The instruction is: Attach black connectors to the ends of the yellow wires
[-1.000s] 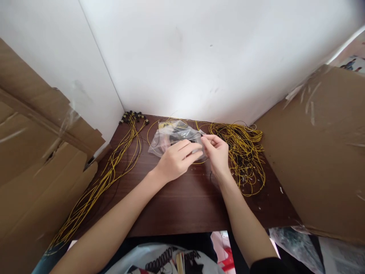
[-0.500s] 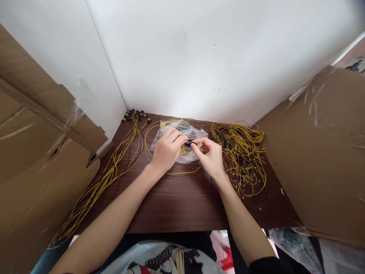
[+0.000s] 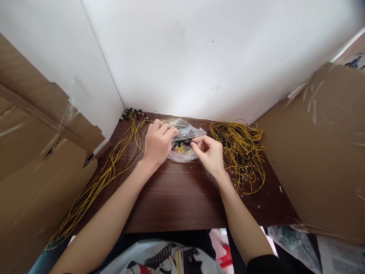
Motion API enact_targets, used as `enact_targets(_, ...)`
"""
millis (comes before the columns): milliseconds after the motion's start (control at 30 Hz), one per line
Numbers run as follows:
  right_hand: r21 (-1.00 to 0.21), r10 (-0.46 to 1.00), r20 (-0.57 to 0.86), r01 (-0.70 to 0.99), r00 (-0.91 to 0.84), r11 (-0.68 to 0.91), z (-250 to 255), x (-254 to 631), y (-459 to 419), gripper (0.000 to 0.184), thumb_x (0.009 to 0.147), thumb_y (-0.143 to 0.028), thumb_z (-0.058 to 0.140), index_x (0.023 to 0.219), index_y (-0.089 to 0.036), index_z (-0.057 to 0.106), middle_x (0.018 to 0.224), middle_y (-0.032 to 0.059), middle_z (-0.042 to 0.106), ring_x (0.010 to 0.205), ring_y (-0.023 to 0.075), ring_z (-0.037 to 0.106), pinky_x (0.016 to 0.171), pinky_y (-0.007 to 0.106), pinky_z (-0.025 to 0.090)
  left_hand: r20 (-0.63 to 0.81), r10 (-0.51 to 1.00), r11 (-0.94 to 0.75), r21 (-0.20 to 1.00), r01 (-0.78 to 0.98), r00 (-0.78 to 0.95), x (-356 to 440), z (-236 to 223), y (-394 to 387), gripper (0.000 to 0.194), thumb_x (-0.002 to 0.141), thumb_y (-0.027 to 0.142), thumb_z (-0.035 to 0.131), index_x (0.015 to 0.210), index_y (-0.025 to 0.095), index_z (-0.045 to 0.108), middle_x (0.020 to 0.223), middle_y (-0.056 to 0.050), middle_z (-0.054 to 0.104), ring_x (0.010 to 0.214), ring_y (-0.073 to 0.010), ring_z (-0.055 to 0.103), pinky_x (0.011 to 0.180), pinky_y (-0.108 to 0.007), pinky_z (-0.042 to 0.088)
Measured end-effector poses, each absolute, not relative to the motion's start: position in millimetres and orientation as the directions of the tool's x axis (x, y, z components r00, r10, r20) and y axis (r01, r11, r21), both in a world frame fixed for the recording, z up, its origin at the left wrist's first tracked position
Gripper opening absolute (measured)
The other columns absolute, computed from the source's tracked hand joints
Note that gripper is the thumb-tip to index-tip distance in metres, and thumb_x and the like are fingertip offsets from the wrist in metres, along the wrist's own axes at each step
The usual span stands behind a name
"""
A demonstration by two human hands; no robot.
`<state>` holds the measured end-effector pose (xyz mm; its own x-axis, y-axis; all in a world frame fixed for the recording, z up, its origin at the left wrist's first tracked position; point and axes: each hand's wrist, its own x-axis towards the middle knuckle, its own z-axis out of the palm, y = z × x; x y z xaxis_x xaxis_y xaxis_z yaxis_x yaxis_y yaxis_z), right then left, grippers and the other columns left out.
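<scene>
A clear plastic bag [image 3: 186,134] with small black and yellow parts lies at the back of the dark wooden table [image 3: 182,198]. My left hand [image 3: 156,142] is curled over the bag's left side and grips it. My right hand [image 3: 209,153] is closed in a pinch at the bag's right edge, on a small black part or the wire end there; what it pinches is too small to name. A thin yellow wire [image 3: 148,131] loops past the left hand.
A tangled heap of yellow wires [image 3: 242,152] lies right of the bag. A long bundle of yellow wires with black ends [image 3: 114,167] runs along the left. Cardboard sheets stand at left [image 3: 37,167] and right [image 3: 322,152]. White walls close the back.
Both hands have shifted slightly left and back over the bag. The left hand now covers the bag's left side, and the yellow wire loop in front of the bag has been drawn in.
</scene>
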<state>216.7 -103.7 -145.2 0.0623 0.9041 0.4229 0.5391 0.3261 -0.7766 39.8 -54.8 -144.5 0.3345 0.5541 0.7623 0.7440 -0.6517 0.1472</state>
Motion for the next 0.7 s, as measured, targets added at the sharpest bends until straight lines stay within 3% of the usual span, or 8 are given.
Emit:
enact_targets(467, -0.782, 0.899, 0.43, 0.529, 0.078, 0.329, -135.3, 222.2, -105.6, 0.01, 0.075, -0.025, 0.06, 0.079, -0.017, 0.064, 0.058, -0.0026, 0.054, 0.053, 0.0097, 0.047, 0.053, 0.023, 0.041, 0.785, 0.581, -0.577, 0.209, 0.789, 0.216, 25.6, -138.4, -47.0, 0.021, 0.089, 0.029, 0.049, 0.08, 0.021, 0.066, 0.074, -0.004, 0.064, 0.076, -0.0208, 0.045, 0.069, -0.037, 0.032)
enact_targets(700, -0.937, 0.962, 0.263, 0.255, 0.069, 0.238, -132.5, 226.9, -104.4, 0.013, 0.072, -0.029, 0.065, 0.077, -0.017, 0.064, 0.055, -0.0035, 0.055, 0.05, 0.0092, 0.049, 0.052, 0.024, 0.042, 0.8, 0.585, -0.559, 0.281, 0.78, 0.131, 20.2, -137.6, -44.4, 0.017, 0.088, 0.027, 0.051, 0.083, 0.022, 0.066, 0.074, -0.004, 0.063, 0.08, -0.0225, 0.047, 0.07, -0.037, 0.033)
